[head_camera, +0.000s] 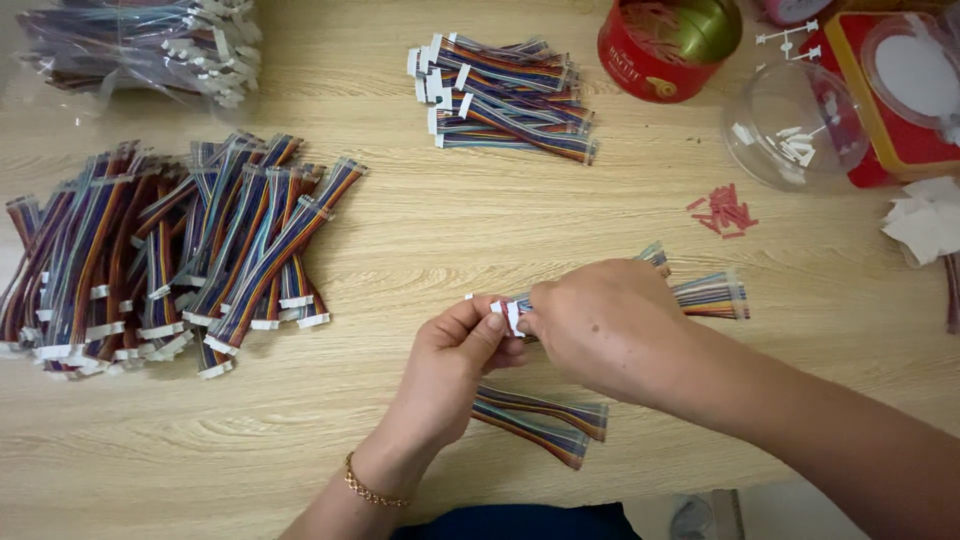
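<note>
My left hand (455, 350) and my right hand (600, 320) meet over the wooden table (450, 220). Together they pinch the white connector end of a rainbow ribbon cable (712, 296), whose far end sticks out to the right past my right hand. The left thumb and fingers grip the small white plug; the right hand covers the middle of the cable. Two more ribbon cables (545, 420) lie on the table just below my hands. A gold bracelet (370, 490) sits on my left wrist.
A big heap of ribbon cables (170, 250) lies at left, a smaller stack (505, 95) at top centre, a clear bag of cables (140, 45) at top left. At top right stand a red tin (655, 50), a clear plastic dome with white parts (795, 125), small red pieces (725, 212) and crumpled white paper (925, 220).
</note>
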